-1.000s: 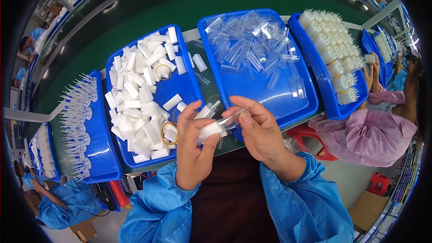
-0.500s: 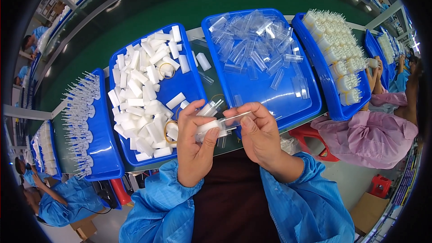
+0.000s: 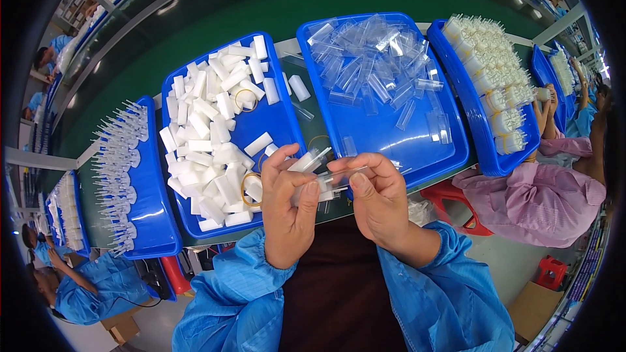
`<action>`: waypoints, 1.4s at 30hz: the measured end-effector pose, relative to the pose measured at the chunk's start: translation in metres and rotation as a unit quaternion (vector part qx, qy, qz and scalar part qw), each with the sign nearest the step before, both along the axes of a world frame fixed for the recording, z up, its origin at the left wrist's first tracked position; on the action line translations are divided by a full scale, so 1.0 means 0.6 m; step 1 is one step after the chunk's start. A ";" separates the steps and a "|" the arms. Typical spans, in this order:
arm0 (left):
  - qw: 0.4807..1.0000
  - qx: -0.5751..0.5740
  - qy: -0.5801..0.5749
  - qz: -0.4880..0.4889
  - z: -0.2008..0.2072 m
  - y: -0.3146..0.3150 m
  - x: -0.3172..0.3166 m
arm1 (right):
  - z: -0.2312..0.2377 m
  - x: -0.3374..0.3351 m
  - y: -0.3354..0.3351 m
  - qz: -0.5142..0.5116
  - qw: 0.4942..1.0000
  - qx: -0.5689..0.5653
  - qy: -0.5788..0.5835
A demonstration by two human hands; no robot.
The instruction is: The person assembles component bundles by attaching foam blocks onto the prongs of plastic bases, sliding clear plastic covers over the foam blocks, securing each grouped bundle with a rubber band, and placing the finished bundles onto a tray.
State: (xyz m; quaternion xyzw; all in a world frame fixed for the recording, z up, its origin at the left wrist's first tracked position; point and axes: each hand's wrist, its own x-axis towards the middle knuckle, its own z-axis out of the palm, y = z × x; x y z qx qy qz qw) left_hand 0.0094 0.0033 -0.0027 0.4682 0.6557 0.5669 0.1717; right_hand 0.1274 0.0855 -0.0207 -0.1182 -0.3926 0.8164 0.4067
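Note:
My left hand [image 3: 290, 212] is closed, thumb against fingers, round a small piece that looks white and clear; its fingers hide most of it. My right hand [image 3: 386, 203] pinches a thin clear plastic sleeve [image 3: 340, 175] between thumb and fingers. The sleeve bridges the gap between both hands, its left end reaching the piece in my left hand. Just beyond my left fingers lies a white and clear piece with thin rods [image 3: 309, 160]. How the held parts fit together cannot be made out.
At left, a blue tray [image 3: 287, 124] holds loose white blocks [image 3: 212, 130] and rubber bands. Another blue tray [image 3: 391, 146] holds clear sleeves [image 3: 372, 58]. Outer trays carry rodded pieces [image 3: 120, 169] and banded white bundles [image 3: 492, 75]. A person in pink [image 3: 531, 202] sits at right.
My left fingers have closed further over the white piece, which showed more before. The clear sleeve has shifted slightly and my hands stay close together. The view has moved a little.

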 end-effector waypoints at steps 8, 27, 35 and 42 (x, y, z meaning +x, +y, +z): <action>0.996 -0.018 0.092 -0.006 0.000 -0.005 -0.002 | 0.008 0.005 0.020 0.035 0.998 -0.007 -0.045; 0.988 0.080 0.111 -0.077 -0.022 -0.013 0.007 | 0.006 0.009 0.019 -0.005 0.960 0.225 -0.166; 0.893 0.207 -0.309 -0.252 0.004 -0.043 0.003 | 0.052 0.035 0.042 0.052 0.933 0.320 -0.159; 0.842 -0.162 -0.329 -0.395 0.024 -0.088 -0.036 | 0.101 0.012 0.021 0.194 0.782 0.581 -0.118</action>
